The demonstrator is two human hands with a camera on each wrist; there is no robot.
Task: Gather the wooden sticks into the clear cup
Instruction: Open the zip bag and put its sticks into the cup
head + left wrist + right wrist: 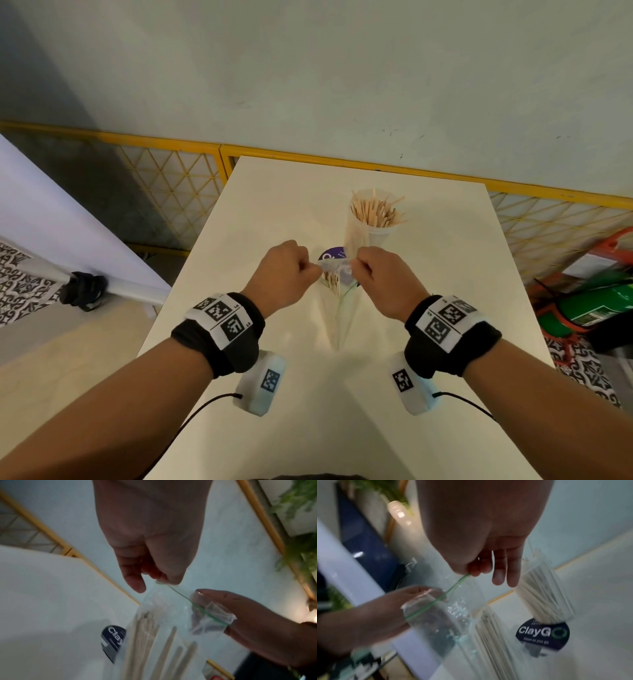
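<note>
Pinching a clear zip bag (337, 308) of wooden sticks (331, 281), your left hand (284, 270) and right hand (385, 274) grip its mouth. Beyond stands the stick-filled clear cup (371, 222).

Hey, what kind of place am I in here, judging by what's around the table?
Probably a café or shared dining spot, though I can't be sure: a white table bearing a ClayGo "clean as you go" sticker, a clear cup stocked with wooden sticks, and yellow lattice railing behind.
</note>
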